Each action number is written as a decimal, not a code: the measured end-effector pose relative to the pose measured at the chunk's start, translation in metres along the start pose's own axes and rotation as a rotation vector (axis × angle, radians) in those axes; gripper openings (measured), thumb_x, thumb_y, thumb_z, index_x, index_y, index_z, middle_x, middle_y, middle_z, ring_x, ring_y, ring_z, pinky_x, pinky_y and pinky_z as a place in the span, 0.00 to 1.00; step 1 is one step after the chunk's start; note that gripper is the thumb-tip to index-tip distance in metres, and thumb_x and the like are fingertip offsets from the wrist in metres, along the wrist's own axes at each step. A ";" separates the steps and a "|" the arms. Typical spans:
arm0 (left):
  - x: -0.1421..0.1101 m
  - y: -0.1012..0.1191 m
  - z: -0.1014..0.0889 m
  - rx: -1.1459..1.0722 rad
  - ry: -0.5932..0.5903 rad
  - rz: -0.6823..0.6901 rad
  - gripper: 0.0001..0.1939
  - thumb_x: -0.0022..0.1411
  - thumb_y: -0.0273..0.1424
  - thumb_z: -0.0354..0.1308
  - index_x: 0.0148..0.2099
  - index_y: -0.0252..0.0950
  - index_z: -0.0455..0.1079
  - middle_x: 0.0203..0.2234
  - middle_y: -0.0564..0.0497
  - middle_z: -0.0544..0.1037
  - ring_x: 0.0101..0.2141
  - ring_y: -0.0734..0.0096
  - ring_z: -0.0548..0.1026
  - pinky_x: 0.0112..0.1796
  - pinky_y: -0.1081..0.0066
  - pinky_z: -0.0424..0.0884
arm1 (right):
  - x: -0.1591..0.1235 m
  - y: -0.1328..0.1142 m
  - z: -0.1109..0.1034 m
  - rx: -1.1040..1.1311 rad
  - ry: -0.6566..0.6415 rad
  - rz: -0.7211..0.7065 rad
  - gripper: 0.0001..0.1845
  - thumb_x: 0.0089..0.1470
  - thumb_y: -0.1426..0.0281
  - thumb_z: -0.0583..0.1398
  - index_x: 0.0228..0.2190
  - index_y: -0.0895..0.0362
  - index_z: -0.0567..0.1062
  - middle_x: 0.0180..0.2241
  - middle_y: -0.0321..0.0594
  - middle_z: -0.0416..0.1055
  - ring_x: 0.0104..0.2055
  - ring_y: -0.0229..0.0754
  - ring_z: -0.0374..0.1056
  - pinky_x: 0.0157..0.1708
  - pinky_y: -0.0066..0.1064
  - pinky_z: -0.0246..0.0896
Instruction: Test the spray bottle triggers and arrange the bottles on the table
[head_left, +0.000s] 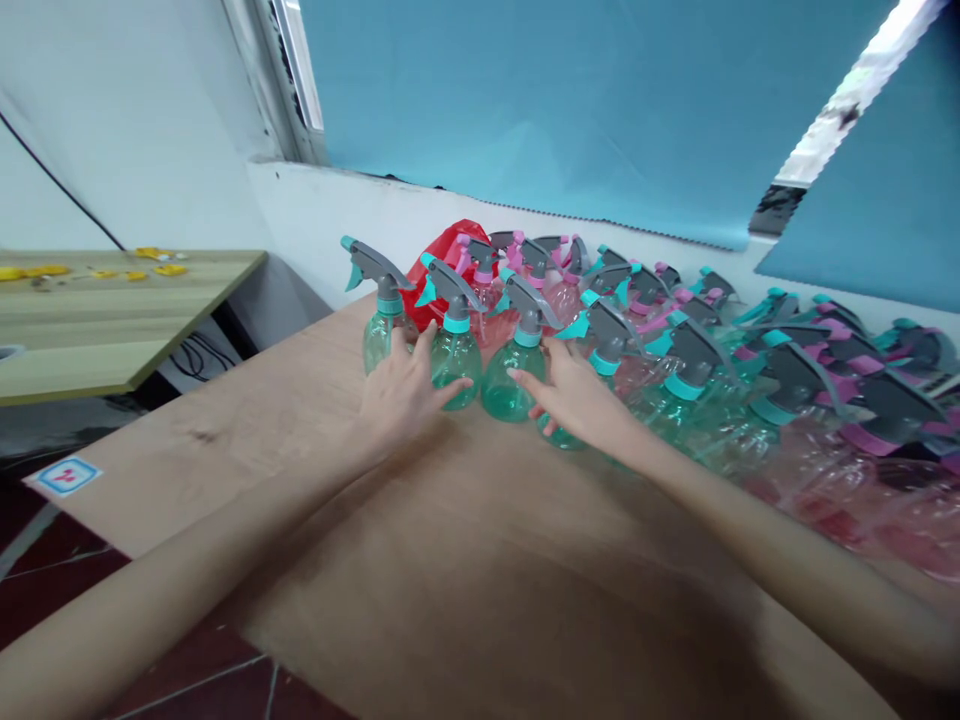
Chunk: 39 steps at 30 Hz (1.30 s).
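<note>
Two green spray bottles (502,388) stand between left hand (400,388) and right hand (576,392), both spread.

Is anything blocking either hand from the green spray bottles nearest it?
Nothing visible does: the left hand is at the two leftmost green bottles, the right hand at the third bottle from the left. The red bag is behind them.

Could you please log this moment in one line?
left hand: at second translucent green plastic spray bottle from left | right hand: at third green bottle | red plastic bag: behind
</note>
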<state>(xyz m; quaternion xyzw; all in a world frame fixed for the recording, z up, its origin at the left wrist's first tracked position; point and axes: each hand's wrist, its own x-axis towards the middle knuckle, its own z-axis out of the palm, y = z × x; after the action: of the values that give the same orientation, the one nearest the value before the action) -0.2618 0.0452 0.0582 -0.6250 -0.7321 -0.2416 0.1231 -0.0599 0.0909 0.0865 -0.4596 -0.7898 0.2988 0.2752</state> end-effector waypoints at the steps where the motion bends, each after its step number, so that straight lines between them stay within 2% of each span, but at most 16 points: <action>1: -0.001 -0.001 0.000 -0.003 0.012 0.010 0.40 0.57 0.51 0.60 0.64 0.37 0.51 0.52 0.37 0.61 0.43 0.47 0.72 0.39 0.57 0.71 | 0.000 -0.001 0.000 0.000 -0.002 0.005 0.36 0.55 0.60 0.57 0.59 0.65 0.54 0.54 0.66 0.59 0.21 0.38 0.71 0.10 0.32 0.68; 7: -0.017 -0.004 -0.008 -0.083 0.034 0.014 0.31 0.60 0.42 0.60 0.61 0.42 0.55 0.49 0.43 0.61 0.33 0.63 0.74 0.35 0.61 0.71 | 0.007 -0.001 0.003 0.023 0.004 0.057 0.38 0.55 0.64 0.57 0.60 0.66 0.49 0.52 0.64 0.64 0.18 0.36 0.70 0.10 0.30 0.66; 12: -0.039 -0.007 -0.013 -0.196 0.050 0.125 0.24 0.61 0.37 0.59 0.57 0.42 0.58 0.46 0.46 0.62 0.27 0.73 0.70 0.34 0.64 0.71 | 0.008 -0.001 0.004 0.020 0.009 0.052 0.38 0.54 0.65 0.58 0.60 0.65 0.49 0.53 0.64 0.63 0.17 0.35 0.69 0.10 0.30 0.65; 19: -0.056 -0.002 -0.019 -0.390 -0.005 0.220 0.19 0.63 0.37 0.54 0.56 0.40 0.60 0.38 0.51 0.62 0.26 0.74 0.68 0.31 0.67 0.70 | 0.007 -0.001 0.004 -0.042 0.052 0.017 0.37 0.50 0.57 0.61 0.56 0.62 0.57 0.52 0.64 0.62 0.18 0.35 0.68 0.11 0.31 0.63; 23: -0.061 0.003 -0.020 -0.470 -0.021 0.238 0.17 0.64 0.36 0.55 0.54 0.41 0.62 0.35 0.53 0.65 0.24 0.75 0.66 0.31 0.68 0.69 | 0.004 -0.003 0.003 -0.032 0.040 0.003 0.35 0.50 0.59 0.62 0.54 0.62 0.59 0.53 0.63 0.61 0.19 0.36 0.69 0.12 0.32 0.64; 25: -0.064 0.005 -0.018 -0.493 -0.023 0.246 0.15 0.64 0.36 0.54 0.53 0.41 0.63 0.35 0.53 0.66 0.23 0.76 0.66 0.30 0.69 0.69 | -0.001 -0.004 0.001 -0.036 0.019 -0.008 0.33 0.50 0.60 0.62 0.53 0.62 0.60 0.52 0.62 0.63 0.18 0.36 0.69 0.12 0.33 0.65; 28: -0.069 0.006 -0.014 -0.523 -0.022 0.241 0.14 0.64 0.38 0.55 0.51 0.40 0.64 0.35 0.53 0.67 0.27 0.74 0.69 0.30 0.70 0.70 | -0.012 -0.005 -0.002 -0.072 -0.013 -0.034 0.34 0.49 0.57 0.62 0.52 0.63 0.61 0.46 0.60 0.69 0.20 0.40 0.70 0.17 0.38 0.68; 31: -0.073 0.011 -0.009 -0.549 -0.008 0.219 0.19 0.62 0.41 0.57 0.52 0.39 0.63 0.37 0.50 0.67 0.34 0.67 0.72 0.29 0.70 0.71 | -0.029 -0.003 -0.008 -0.163 -0.018 -0.137 0.36 0.47 0.53 0.62 0.51 0.62 0.64 0.44 0.56 0.70 0.36 0.52 0.72 0.33 0.46 0.70; 33: -0.077 0.018 -0.007 -0.578 -0.026 0.216 0.26 0.59 0.44 0.60 0.55 0.39 0.60 0.41 0.48 0.68 0.41 0.61 0.72 0.31 0.67 0.73 | -0.044 -0.001 -0.014 -0.227 -0.039 -0.236 0.36 0.47 0.52 0.62 0.52 0.60 0.64 0.43 0.52 0.71 0.44 0.55 0.69 0.41 0.48 0.67; 36: -0.085 0.034 -0.004 -0.656 -0.117 0.255 0.37 0.54 0.46 0.64 0.61 0.42 0.53 0.50 0.44 0.66 0.50 0.53 0.68 0.43 0.56 0.71 | -0.069 0.004 -0.023 -0.252 -0.102 -0.307 0.34 0.48 0.50 0.61 0.51 0.58 0.65 0.40 0.46 0.72 0.39 0.49 0.70 0.38 0.44 0.67; 39: -0.096 0.055 -0.006 -0.760 -0.259 0.303 0.41 0.54 0.44 0.64 0.64 0.42 0.48 0.58 0.42 0.62 0.56 0.50 0.64 0.51 0.51 0.65 | -0.093 0.011 -0.034 -0.277 -0.078 -0.337 0.33 0.48 0.50 0.61 0.50 0.56 0.67 0.40 0.44 0.72 0.39 0.47 0.69 0.39 0.42 0.67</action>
<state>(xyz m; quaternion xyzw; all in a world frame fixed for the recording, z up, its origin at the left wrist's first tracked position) -0.1903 -0.0348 0.0284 -0.7515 -0.5002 -0.3931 -0.1747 0.0100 0.0194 0.0862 -0.3427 -0.8990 0.1551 0.2245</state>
